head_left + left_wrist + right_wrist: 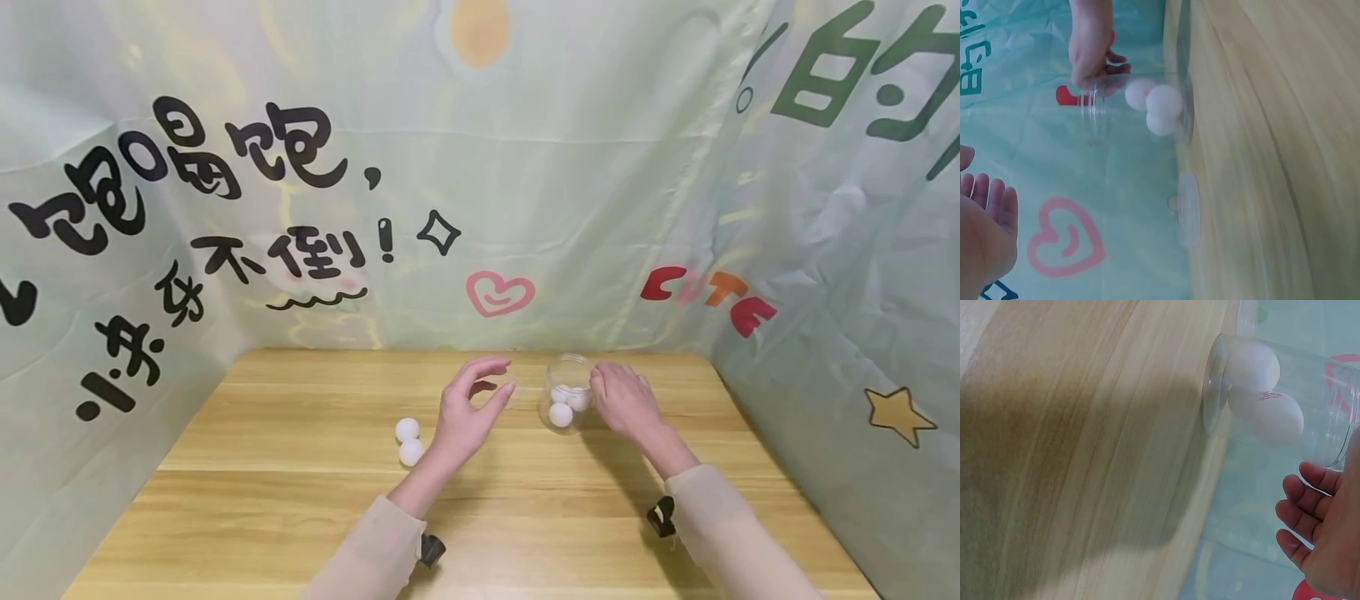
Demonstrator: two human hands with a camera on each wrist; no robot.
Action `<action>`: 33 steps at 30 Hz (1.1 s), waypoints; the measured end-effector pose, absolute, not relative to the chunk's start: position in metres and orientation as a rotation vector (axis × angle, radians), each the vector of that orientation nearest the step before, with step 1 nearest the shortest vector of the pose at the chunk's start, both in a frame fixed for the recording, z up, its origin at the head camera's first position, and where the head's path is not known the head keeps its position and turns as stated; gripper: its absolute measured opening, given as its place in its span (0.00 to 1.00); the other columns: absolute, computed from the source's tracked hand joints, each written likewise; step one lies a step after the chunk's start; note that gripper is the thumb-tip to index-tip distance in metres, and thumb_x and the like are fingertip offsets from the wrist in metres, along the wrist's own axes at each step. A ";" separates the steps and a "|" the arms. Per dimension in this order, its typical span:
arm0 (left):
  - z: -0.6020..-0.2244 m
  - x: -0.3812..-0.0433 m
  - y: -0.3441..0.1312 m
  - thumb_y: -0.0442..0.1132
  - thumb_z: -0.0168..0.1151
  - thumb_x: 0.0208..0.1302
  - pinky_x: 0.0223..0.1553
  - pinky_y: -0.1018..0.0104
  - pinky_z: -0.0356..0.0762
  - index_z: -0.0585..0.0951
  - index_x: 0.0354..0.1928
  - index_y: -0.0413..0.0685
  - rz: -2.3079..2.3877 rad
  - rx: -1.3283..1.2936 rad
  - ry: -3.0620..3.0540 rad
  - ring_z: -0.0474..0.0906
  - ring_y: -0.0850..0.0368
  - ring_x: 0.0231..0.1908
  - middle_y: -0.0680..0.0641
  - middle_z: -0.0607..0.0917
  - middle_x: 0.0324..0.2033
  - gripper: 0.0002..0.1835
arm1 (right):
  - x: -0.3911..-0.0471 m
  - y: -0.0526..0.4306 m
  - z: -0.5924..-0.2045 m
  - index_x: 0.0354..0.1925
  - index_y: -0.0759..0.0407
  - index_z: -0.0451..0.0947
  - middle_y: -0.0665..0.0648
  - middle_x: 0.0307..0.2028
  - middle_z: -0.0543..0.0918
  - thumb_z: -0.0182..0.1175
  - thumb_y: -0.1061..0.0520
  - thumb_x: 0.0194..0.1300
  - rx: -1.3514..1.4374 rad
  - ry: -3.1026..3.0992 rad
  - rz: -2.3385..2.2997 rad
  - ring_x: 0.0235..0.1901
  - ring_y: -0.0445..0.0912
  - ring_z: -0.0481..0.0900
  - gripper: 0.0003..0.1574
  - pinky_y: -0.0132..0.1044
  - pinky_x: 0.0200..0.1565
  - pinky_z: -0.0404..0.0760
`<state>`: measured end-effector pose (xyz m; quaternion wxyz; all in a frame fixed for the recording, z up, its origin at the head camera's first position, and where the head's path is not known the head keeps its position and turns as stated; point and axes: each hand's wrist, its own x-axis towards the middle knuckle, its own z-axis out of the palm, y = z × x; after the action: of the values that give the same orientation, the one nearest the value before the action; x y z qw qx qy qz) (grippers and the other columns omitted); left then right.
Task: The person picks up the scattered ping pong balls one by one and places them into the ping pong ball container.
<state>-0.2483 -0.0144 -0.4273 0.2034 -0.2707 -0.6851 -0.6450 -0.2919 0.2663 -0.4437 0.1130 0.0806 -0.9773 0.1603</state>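
A clear jar [567, 425] stands upright at the far side of the table, with three white balls [1163, 103] at its bottom. My right hand [626, 400] is at the jar's right side near the rim, its fingers [1300, 515] loosely bent outside the glass; the thumb is hidden in the right wrist view. To the jar's left my left hand [468, 408] is raised, thumb and fingers apart, holding nothing. A clear knobbed lid [1189, 209] lies on the table beside the jar. Two more white balls [408, 442] lie together left of my left hand.
The wooden table [300, 500] backs onto a printed cloth [585, 208] with lettering, a pink heart and a star. Cloth also hangs along the left and right sides. Dark wrist devices [662, 517] sit by both sleeves.
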 end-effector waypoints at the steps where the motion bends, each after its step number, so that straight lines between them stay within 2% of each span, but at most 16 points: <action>1: -0.428 -0.247 -0.017 0.33 0.70 0.69 0.54 0.45 0.84 0.82 0.60 0.42 -1.793 -0.746 -1.915 0.81 0.49 0.56 0.45 0.84 0.56 0.18 | -0.292 0.266 -0.444 0.37 0.56 0.71 0.64 0.46 0.81 0.31 0.51 0.85 0.232 -2.866 0.477 0.51 0.62 0.75 0.25 0.57 0.47 0.72; 3: -0.429 -0.245 -0.024 0.33 0.70 0.69 0.53 0.46 0.84 0.82 0.59 0.42 -1.781 -0.735 -1.912 0.81 0.48 0.56 0.44 0.84 0.56 0.18 | -0.292 0.266 -0.444 0.37 0.56 0.71 0.64 0.46 0.81 0.32 0.51 0.84 0.230 -2.866 0.491 0.50 0.62 0.75 0.24 0.58 0.47 0.72; 8: -0.432 -0.240 -0.039 0.30 0.70 0.67 0.51 0.56 0.86 0.82 0.58 0.40 -1.737 -0.714 -1.907 0.81 0.45 0.54 0.44 0.83 0.55 0.18 | -0.293 0.267 -0.443 0.35 0.56 0.70 0.63 0.42 0.80 0.30 0.50 0.84 0.239 -2.863 0.489 0.47 0.62 0.75 0.26 0.58 0.46 0.72; 14: -0.438 -0.238 -0.059 0.29 0.70 0.67 0.50 0.62 0.85 0.82 0.58 0.41 -1.705 -0.691 -1.934 0.81 0.43 0.53 0.43 0.83 0.56 0.19 | -0.293 0.269 -0.443 0.34 0.56 0.70 0.63 0.42 0.80 0.28 0.49 0.84 0.240 -2.857 0.494 0.49 0.62 0.75 0.27 0.58 0.46 0.72; 19: -0.446 -0.234 -0.078 0.29 0.70 0.67 0.50 0.62 0.85 0.82 0.60 0.45 -1.678 -0.667 -1.982 0.81 0.40 0.53 0.43 0.85 0.54 0.20 | -0.293 0.268 -0.443 0.35 0.56 0.70 0.64 0.44 0.81 0.28 0.49 0.84 0.246 -2.863 0.508 0.50 0.63 0.75 0.28 0.59 0.47 0.73; 24: -0.450 -0.232 -0.095 0.30 0.70 0.67 0.49 0.54 0.86 0.82 0.60 0.48 -1.640 -0.644 -2.030 0.82 0.42 0.52 0.43 0.85 0.53 0.20 | -0.293 0.268 -0.444 0.36 0.57 0.71 0.65 0.45 0.81 0.28 0.49 0.84 0.243 -2.858 0.518 0.52 0.64 0.75 0.28 0.60 0.48 0.73; 33: -0.458 -0.226 -0.125 0.27 0.69 0.67 0.49 0.66 0.84 0.82 0.60 0.51 -1.538 -0.619 -2.173 0.82 0.47 0.52 0.46 0.85 0.54 0.22 | -0.293 0.268 -0.443 0.38 0.58 0.72 0.65 0.47 0.81 0.27 0.48 0.85 0.244 -2.872 0.511 0.51 0.64 0.75 0.29 0.60 0.47 0.72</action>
<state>-0.2255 -0.1253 -0.4582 0.2029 -0.2219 -0.7785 -0.5509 -0.2928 0.2683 -0.4434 0.1069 0.0828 -0.9755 0.1737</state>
